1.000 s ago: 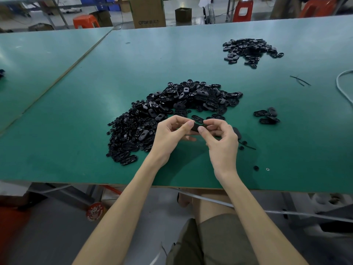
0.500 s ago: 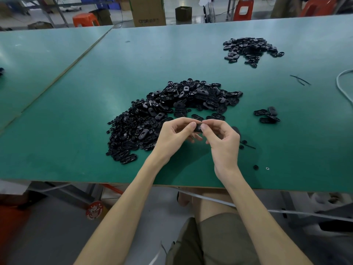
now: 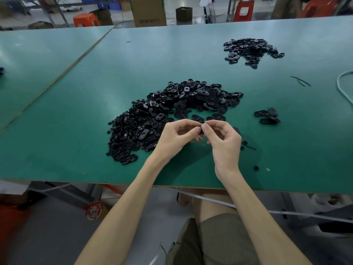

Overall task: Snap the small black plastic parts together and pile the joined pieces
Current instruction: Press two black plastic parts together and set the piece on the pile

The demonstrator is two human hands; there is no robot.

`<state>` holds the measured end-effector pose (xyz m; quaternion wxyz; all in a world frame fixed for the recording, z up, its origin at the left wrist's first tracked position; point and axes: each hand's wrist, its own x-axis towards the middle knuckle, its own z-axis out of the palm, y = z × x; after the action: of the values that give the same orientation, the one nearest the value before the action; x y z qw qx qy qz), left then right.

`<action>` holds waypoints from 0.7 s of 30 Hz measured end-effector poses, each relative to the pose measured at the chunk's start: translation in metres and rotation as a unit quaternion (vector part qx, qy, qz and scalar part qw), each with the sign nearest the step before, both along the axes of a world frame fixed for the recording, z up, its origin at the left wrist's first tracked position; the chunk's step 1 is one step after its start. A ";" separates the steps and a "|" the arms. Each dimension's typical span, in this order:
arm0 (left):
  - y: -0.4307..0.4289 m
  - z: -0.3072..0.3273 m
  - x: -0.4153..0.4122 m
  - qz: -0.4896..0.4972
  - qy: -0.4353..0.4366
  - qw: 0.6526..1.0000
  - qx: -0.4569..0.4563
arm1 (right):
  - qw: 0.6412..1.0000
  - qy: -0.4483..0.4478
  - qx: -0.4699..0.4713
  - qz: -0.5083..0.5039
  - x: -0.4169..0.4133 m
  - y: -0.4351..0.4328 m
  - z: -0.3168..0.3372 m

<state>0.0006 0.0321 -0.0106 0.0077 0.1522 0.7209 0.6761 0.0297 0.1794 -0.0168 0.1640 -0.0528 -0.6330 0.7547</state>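
Observation:
A small black plastic part (image 3: 201,129) sits between my two hands, mostly hidden by the fingertips. My left hand (image 3: 175,138) pinches it from the left with thumb and forefinger. My right hand (image 3: 223,142) pinches it from the right. Both hands hover just above the green table (image 3: 76,131), in front of a big loose heap of black oval parts (image 3: 168,113). A small cluster of a few black pieces (image 3: 267,116) lies to the right of the heap. A second, smaller pile of black pieces (image 3: 250,49) lies far back on the right.
Tiny black bits (image 3: 256,167) and a thin black strip (image 3: 250,147) lie near my right hand. A grey cable (image 3: 343,88) curves at the table's right edge. A second green table (image 3: 28,60) adjoins on the left. Boxes and orange stools stand behind.
Both hands have drawn closer together, fingertips meeting on the small part and lifting slightly. The piles have not moved.

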 end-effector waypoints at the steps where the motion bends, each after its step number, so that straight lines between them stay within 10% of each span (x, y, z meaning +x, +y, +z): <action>1: 0.000 0.000 0.000 -0.001 0.001 1.000 -0.001 | 1.000 0.003 -0.001 0.001 0.000 0.000 0.000; 21: 0.002 -0.004 0.001 0.067 0.059 0.989 -0.116 | 0.999 -0.010 0.047 0.015 -0.003 -0.002 -0.004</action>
<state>0.0016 0.0345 -0.0147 -0.0625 0.1414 0.8025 0.5763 0.0268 0.1778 -0.0208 0.1487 -0.0425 -0.6700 0.7260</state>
